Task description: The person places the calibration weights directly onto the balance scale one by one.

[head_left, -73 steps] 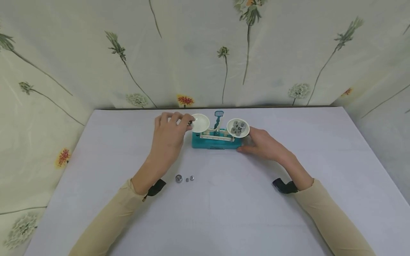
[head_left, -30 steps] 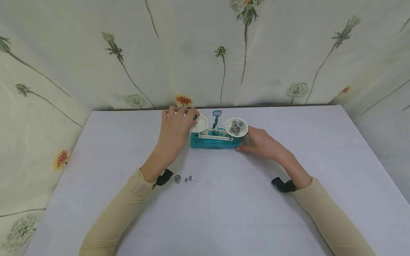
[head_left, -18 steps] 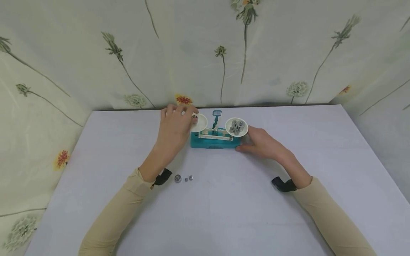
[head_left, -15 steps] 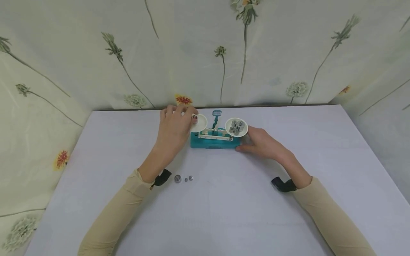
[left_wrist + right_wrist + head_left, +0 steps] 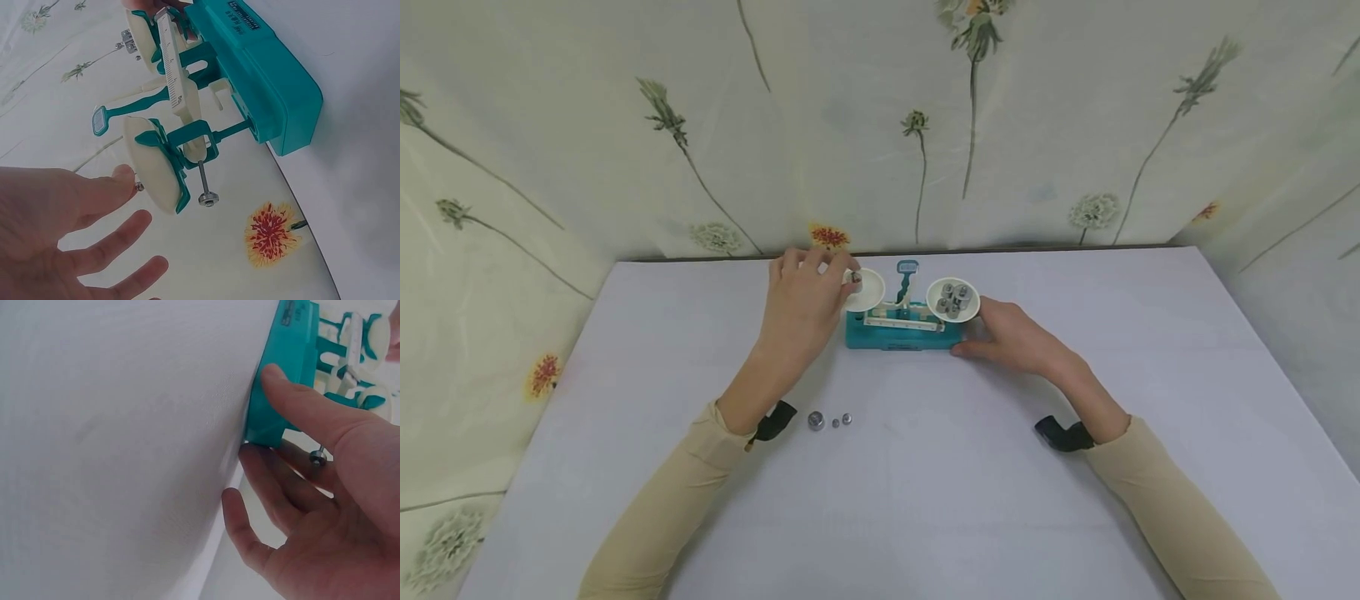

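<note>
In front of the teal plastic balance scale (image 5: 880, 337), white tabletop (image 5: 925, 483) gives open passage around three silver metal weights (image 5: 835, 423); a bare left hand (image 5: 801, 312) and bare right hand (image 5: 1018, 337) block the scale's ends

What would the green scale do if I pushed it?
The green scale would probably slide more than tip, since its base looks broad. Its beam might rock, with a raised white pan at each end. The metal weights could topple, as they look loose in one shallow pan.
</note>
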`<state>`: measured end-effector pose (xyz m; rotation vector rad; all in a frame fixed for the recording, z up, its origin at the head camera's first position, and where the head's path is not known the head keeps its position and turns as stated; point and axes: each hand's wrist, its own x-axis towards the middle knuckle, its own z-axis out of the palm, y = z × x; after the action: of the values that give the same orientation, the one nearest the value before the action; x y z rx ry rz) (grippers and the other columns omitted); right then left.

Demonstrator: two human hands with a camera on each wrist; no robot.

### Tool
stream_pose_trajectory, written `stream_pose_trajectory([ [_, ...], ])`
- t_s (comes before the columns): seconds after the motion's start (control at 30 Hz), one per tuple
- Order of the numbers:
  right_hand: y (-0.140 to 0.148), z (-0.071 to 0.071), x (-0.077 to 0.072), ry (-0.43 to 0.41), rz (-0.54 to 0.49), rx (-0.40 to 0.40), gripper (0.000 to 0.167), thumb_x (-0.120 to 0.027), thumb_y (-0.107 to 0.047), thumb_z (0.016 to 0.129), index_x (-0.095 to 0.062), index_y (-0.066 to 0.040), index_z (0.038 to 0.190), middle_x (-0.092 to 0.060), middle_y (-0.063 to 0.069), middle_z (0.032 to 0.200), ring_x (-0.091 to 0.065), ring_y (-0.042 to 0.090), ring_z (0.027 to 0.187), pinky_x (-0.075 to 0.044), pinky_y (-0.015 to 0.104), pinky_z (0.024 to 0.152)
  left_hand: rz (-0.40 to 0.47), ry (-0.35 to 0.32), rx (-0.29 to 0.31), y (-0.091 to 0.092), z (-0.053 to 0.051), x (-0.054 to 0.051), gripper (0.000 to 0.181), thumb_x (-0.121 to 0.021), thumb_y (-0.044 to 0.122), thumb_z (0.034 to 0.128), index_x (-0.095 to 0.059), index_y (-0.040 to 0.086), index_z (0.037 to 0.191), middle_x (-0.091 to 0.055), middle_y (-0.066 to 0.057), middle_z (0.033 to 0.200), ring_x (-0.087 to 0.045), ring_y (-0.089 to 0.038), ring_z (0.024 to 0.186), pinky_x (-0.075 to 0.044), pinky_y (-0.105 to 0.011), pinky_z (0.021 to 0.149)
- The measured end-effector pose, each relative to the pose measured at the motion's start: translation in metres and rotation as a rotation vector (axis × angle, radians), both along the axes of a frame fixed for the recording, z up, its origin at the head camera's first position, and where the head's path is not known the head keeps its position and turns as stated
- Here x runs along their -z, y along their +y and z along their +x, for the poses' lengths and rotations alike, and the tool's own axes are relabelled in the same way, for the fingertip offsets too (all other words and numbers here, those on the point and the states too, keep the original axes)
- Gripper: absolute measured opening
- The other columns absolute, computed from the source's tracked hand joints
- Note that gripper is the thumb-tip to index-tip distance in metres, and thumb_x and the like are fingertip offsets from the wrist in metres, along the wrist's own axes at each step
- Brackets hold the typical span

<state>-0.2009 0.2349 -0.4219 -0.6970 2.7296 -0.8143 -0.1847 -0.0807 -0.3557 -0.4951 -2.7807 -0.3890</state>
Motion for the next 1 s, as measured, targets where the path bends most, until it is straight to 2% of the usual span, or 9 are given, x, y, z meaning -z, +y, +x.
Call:
stream_pose_trajectory([
  [0.43, 0.001, 0.0, 0.002, 0.002, 0.007, 0.008, 0.079, -0.085, -0.022, 0.095, -0.043, -0.008, 0.16, -0.057, 0.017, 0.16, -0.05, 0.04, 0.153, -0.043, 0.061, 0.125, -0.009, 0.037, 0.005, -0.006, 0.011, -0.003, 0.024, -0.068, 0.031, 0.1064, -0.073, 0.019, 0.127, -0.071, -0.012, 0.131, -0.059, -0.041, 0.128, -0.047, -0.058, 0.112],
  [1.0, 0.0, 0.0, 0.002, 0.009, 0.002, 0.002, 0.077, -0.085, -0.021, 0.095, -0.044, -0.009, 0.159, -0.058, 0.016, 0.158, -0.052, 0.039, 0.151, -0.044, 0.061, 0.124, -0.029, 0.052, 0.03, -0.018, 0.041, 0.001, 0.024, -0.077, 0.023, 0.1017, -0.076, 0.018, 0.125, -0.073, -0.012, 0.131, -0.061, -0.041, 0.129, -0.049, -0.057, 0.112],
])
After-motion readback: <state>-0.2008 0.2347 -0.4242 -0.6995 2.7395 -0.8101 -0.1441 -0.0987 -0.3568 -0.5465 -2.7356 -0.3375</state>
